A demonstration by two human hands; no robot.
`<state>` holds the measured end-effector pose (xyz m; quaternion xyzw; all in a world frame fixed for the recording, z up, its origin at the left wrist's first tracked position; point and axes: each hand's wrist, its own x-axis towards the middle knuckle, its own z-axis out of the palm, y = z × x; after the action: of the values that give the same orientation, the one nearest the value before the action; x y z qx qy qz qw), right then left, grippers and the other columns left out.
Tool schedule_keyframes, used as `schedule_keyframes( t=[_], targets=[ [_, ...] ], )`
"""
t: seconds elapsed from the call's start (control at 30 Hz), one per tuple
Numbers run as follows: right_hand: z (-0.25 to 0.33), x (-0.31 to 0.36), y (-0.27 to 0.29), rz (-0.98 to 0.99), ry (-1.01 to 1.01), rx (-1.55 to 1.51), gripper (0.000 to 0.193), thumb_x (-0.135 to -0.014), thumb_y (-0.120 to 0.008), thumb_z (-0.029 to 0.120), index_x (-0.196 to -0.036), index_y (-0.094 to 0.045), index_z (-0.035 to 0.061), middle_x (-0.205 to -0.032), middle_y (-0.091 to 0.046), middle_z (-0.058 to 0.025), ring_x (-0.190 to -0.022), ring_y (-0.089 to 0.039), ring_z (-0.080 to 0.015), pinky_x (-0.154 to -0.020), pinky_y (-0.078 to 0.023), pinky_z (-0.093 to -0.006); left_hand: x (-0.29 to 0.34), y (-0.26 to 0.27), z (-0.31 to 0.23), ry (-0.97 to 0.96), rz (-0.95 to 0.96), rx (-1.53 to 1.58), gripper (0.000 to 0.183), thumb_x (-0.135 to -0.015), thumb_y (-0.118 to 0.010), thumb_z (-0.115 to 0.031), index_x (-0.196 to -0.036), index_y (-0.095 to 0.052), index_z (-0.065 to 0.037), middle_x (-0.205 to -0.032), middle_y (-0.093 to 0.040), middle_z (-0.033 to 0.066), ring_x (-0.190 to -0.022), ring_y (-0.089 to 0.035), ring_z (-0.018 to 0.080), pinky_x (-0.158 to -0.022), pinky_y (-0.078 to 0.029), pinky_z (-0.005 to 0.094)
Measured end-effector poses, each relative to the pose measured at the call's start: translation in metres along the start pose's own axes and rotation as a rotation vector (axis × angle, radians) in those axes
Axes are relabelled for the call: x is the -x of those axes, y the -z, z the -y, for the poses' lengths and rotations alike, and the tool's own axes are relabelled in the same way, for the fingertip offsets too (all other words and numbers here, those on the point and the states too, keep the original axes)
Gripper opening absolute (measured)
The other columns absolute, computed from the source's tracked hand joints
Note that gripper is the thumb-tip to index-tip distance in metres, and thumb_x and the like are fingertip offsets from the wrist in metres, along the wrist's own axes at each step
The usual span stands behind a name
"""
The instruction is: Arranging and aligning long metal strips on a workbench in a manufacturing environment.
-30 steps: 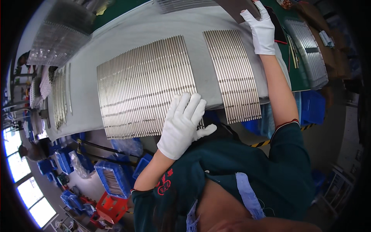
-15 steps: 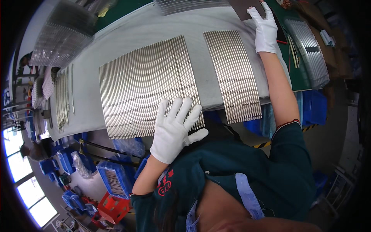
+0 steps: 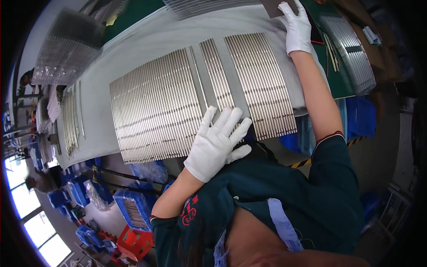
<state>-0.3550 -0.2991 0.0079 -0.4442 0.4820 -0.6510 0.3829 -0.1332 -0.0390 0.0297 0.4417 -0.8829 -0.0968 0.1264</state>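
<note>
My left hand (image 3: 218, 140), in a white glove, lies with its fingers spread over the near ends of a narrow strip of thin metal rods (image 3: 217, 73). One single rod (image 3: 199, 78) stands apart, between that strip and a wide sheet of side-by-side rods (image 3: 155, 107) on the left. Right of the strip lies another group of rods (image 3: 260, 84). All have dark bands across them. My right hand (image 3: 298, 31), gloved with bare fingertips showing, reaches to the far right with fingers apart, at the edge of a dark flat sheet (image 3: 271, 8). Its fingertips are partly cut off by the view's edge.
A pale cloth (image 3: 95, 129) covers the table. Stacked clear plastic trays (image 3: 66, 49) stand at the far left, near some loose rods (image 3: 70, 120). More clear trays (image 3: 351, 53) lie at the right. Blue bins (image 3: 133, 207) and a red stool (image 3: 135, 242) are below on the left.
My left hand has moved right, and the narrow strip of rods has come away from the wide sheet, leaving one rod in the gap. My right hand has stayed by the dark sheet.
</note>
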Motion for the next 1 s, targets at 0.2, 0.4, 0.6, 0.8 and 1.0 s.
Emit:
schedule_keyframes(
  t=[0.2, 0.4, 0.6, 0.8, 1.0],
  targets=[
    [0.009, 0.003, -0.001, -0.046, -0.150, -0.170, 0.061, -0.095, -0.073, 0.021, -0.150, -0.051, 0.0054, -0.136, -0.062, -0.0083, -0.115, -0.061, -0.0193, -0.094, -0.051, -0.0324, 0.032, 0.012, 0.006, 0.145, 0.005, -0.063, 0.071, -0.076, -0.081, -0.043, -0.134, -0.057, -0.008, -0.130, -0.057, 0.0154, -0.122, -0.056, 0.0341, -0.111, -0.039, 0.0542],
    [0.004, 0.002, -0.003, 0.003, -0.152, -0.208, 0.063, -0.094, -0.074, 0.020, -0.150, -0.050, 0.0046, -0.136, -0.062, -0.0084, -0.116, -0.061, -0.0187, -0.094, -0.052, -0.0308, 0.010, 0.012, -0.001, 0.079, 0.012, -0.057, 0.071, -0.078, -0.079, -0.044, -0.134, -0.056, -0.008, -0.128, -0.057, 0.0126, -0.119, -0.056, 0.0318, -0.113, -0.038, 0.0517],
    [0.000, 0.000, -0.005, 0.011, -0.139, -0.238, 0.062, -0.093, -0.074, 0.018, -0.149, -0.051, 0.0033, -0.136, -0.062, -0.0085, -0.116, -0.061, -0.0181, -0.092, -0.052, -0.0301, -0.029, 0.003, -0.013, -0.120, 0.066, 0.034, 0.060, -0.086, -0.073, -0.042, -0.135, -0.058, -0.011, -0.133, -0.057, 0.0100, -0.125, -0.056, 0.0275, -0.116, -0.037, 0.0490],
    [0.003, 0.000, -0.004, 0.004, -0.130, -0.210, 0.063, -0.094, -0.074, 0.019, -0.150, -0.051, 0.0036, -0.137, -0.061, -0.0088, -0.115, -0.061, -0.0185, -0.092, -0.052, -0.0304, -0.022, -0.003, -0.012, -0.119, 0.068, 0.009, 0.056, -0.087, -0.072, -0.042, -0.134, -0.062, -0.013, -0.137, -0.059, 0.0110, -0.129, -0.056, 0.0280, -0.116, -0.037, 0.0494],
    [0.006, 0.001, -0.002, -0.008, -0.153, -0.260, 0.062, -0.094, -0.074, 0.018, -0.149, -0.051, 0.0041, -0.136, -0.061, -0.0088, -0.115, -0.062, -0.0188, -0.092, -0.053, -0.0307, 0.004, 0.010, -0.005, -0.023, 0.097, -0.053, 0.060, -0.085, -0.076, -0.038, -0.135, -0.057, -0.011, -0.134, -0.057, 0.0107, -0.126, -0.057, 0.0286, -0.116, -0.036, 0.0502]
  ],
)
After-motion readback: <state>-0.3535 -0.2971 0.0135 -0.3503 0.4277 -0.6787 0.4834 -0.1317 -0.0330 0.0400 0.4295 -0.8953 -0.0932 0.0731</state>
